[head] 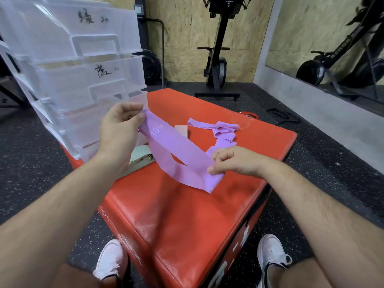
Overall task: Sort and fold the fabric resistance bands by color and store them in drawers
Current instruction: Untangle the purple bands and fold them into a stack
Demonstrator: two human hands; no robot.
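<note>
A purple fabric band [176,148] marked "10 LB" stretches slantwise above the red padded box [187,221]. My left hand [119,129] pinches its upper left end. Its lower right end is pinched by my right hand [234,161]. More purple bands [220,132] lie tangled on the box behind. A folded pale green band [139,159] sits under my left wrist, with a pink folded piece [181,130] beyond it. The clear plastic drawer unit [79,80] stands on the box's left side, its drawers labelled in handwriting.
Black speckled gym floor surrounds the box. A black exercise machine [217,59] stands against the wooden wall behind. A mirror [332,38] is on the right wall. A black strap [282,116] lies on the floor. My white shoes [110,260] flank the box's near corner.
</note>
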